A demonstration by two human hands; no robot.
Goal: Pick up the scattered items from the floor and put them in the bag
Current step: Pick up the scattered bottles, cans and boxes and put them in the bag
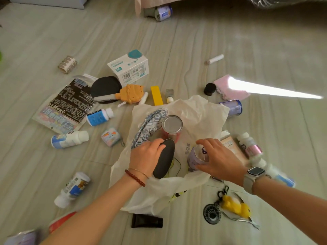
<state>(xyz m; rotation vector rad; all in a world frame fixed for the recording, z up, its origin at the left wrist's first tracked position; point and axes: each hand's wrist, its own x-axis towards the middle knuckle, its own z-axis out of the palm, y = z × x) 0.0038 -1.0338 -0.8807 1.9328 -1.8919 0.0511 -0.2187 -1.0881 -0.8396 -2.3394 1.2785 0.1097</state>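
A white plastic bag lies open on the floor in the middle of the view. Inside it a pink can stands upright with its silver top showing. My left hand holds a long dark grey oval object over the bag's mouth. My right hand grips a purple can, also over the bag's mouth. Scattered around lie a white box, a blue-labelled bottle, a white bottle and a yellow block.
More items lie around: a black printed packet, a black paddle, an orange toy, a pink cloth, a yellow duck keychain, a black tube, a thread spool. A can lies by the bed edge at the back.
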